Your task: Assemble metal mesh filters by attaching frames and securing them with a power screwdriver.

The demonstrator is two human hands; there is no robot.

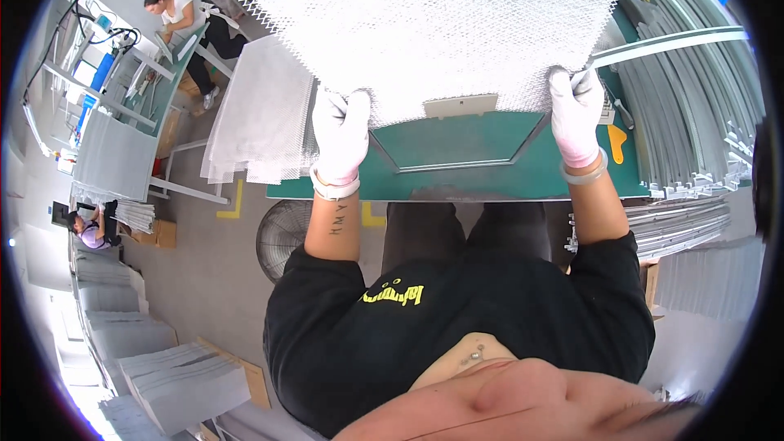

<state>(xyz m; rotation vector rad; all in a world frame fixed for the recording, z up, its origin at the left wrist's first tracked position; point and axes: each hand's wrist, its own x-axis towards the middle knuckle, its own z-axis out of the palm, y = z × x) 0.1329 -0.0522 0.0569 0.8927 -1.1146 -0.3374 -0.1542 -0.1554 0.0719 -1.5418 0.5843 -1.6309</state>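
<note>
A large sheet of silvery expanded metal mesh [457, 24] is held up in front of me, over the green worktable [327, 188]. My left hand [340, 132], in a white glove, is closed on its near left corner, thumb on top. At the near right corner my right hand [576, 114], gloved too, pinches the mesh the same way. Beneath the mesh a metal frame [457, 166] lies on the table, partly hidden by it. A pale rectangular plate [460, 106] shows at the mesh's near edge.
Stacked mesh sheets [257, 114] lie to the left, long frame strips [690, 90] on the right. A yellow scraper [616, 144] lies near my right hand. A floor fan [286, 237] stands below the table. Co-workers [175, 12] are at the far left.
</note>
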